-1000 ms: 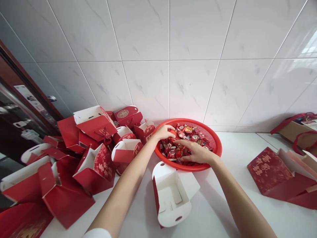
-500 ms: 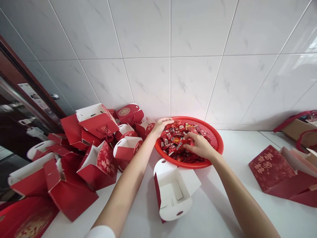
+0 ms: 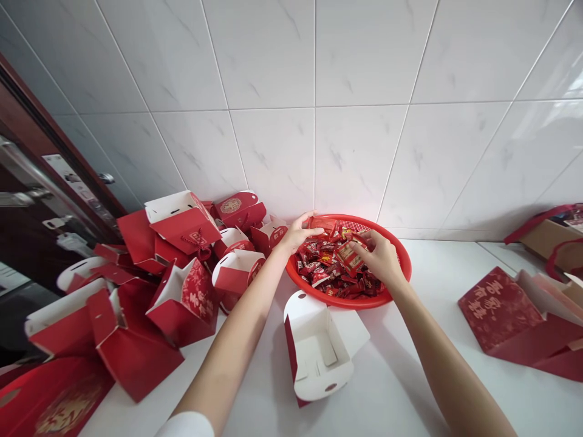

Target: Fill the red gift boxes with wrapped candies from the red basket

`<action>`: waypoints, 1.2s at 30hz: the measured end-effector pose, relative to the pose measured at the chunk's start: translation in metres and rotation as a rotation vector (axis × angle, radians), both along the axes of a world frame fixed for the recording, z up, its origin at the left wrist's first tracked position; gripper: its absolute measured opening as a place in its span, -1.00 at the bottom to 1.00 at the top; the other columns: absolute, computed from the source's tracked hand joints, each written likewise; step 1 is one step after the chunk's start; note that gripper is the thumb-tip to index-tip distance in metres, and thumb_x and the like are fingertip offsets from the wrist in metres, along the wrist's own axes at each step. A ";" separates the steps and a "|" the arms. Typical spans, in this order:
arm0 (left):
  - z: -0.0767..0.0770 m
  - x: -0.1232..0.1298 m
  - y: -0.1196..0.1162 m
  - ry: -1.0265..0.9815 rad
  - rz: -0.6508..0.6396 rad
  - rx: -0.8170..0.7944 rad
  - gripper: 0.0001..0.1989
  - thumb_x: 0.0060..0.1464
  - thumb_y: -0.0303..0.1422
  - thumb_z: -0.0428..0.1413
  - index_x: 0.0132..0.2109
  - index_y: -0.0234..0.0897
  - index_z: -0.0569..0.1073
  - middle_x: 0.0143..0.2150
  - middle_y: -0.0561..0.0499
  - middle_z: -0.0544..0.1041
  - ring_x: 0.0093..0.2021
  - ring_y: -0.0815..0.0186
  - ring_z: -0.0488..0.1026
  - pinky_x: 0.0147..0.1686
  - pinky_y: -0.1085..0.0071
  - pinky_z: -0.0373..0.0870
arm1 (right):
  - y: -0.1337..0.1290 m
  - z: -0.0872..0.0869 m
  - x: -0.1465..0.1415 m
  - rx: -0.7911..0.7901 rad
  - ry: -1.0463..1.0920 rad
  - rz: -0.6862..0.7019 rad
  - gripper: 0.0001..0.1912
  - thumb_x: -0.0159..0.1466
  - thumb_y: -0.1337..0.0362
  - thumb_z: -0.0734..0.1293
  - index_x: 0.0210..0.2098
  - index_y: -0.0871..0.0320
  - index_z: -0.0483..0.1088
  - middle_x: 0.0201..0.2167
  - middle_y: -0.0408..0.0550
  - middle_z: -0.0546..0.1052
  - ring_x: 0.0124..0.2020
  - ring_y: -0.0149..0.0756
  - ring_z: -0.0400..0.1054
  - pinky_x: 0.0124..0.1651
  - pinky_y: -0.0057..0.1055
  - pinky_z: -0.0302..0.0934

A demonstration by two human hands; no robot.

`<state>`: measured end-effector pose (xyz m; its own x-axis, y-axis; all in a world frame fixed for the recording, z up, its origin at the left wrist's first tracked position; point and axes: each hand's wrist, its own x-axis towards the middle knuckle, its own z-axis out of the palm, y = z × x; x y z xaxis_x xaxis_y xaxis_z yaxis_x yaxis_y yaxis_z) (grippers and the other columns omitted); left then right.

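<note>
A red plastic colander (image 3: 403, 261) holds a heap of small wrapped candies (image 3: 321, 276), mostly in red wrappers. My right hand (image 3: 380, 258) is above the heap, its fingers closed on a red and gold candy packet (image 3: 350, 258). At the colander's left rim, my left hand (image 3: 300, 233) pinches a shiny red packet (image 3: 325, 226) between thumb and fingers. In front of the colander stands an open paper gift box (image 3: 319, 352), white inside and red outside, with its flaps spread. Nothing lies inside it.
Several red gift boxes (image 3: 182, 224) crowd the left side, some stacked. At the right lies a red box with gold characters (image 3: 498, 303), and behind it a brown carton (image 3: 553, 246) with red ribbon. A tiled wall (image 3: 273, 152) backs the white tabletop (image 3: 428, 279).
My right hand has lifted slightly out of the heap and now shows a red and gold packet. My left thumb has moved over the red packet at the rim.
</note>
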<state>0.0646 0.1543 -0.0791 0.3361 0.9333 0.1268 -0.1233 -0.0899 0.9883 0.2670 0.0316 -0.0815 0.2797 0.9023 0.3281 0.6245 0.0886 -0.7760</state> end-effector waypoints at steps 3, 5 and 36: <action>-0.001 0.000 0.000 0.034 0.003 0.026 -0.33 -0.15 -0.45 0.41 0.18 -0.22 0.54 0.19 -0.12 0.59 0.11 0.09 0.58 0.18 0.14 0.49 | 0.001 -0.002 0.000 0.001 0.009 -0.015 -0.65 0.17 -0.09 0.34 -0.29 0.06 0.35 -0.44 -0.07 0.55 -0.41 -0.12 0.43 -0.31 -0.25 0.21; -0.001 0.000 0.001 0.066 0.017 0.044 -0.36 -0.11 -0.43 0.40 0.18 -0.23 0.55 0.20 -0.13 0.59 0.14 0.06 0.57 0.20 0.11 0.48 | 0.002 -0.002 -0.001 0.003 0.013 -0.024 -0.66 0.16 -0.08 0.35 -0.32 0.06 0.35 -0.48 -0.09 0.52 -0.44 -0.14 0.40 -0.33 -0.26 0.19; -0.013 0.006 0.013 0.743 0.025 0.144 -0.54 0.02 -0.32 0.37 -0.62 -0.24 0.28 -0.65 0.14 0.32 -0.49 0.30 0.46 -0.41 0.43 0.35 | 0.000 0.005 0.003 0.051 0.205 -0.235 -0.63 0.13 -0.08 0.38 -0.28 0.08 0.41 -0.50 -0.13 0.51 -0.43 -0.16 0.41 -0.34 -0.28 0.22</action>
<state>0.0704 0.1670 -0.0920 0.3592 0.9332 -0.0034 0.5745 -0.2183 0.7889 0.2697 0.0314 -0.0764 0.5439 0.7886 0.2868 0.4634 0.0026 -0.8861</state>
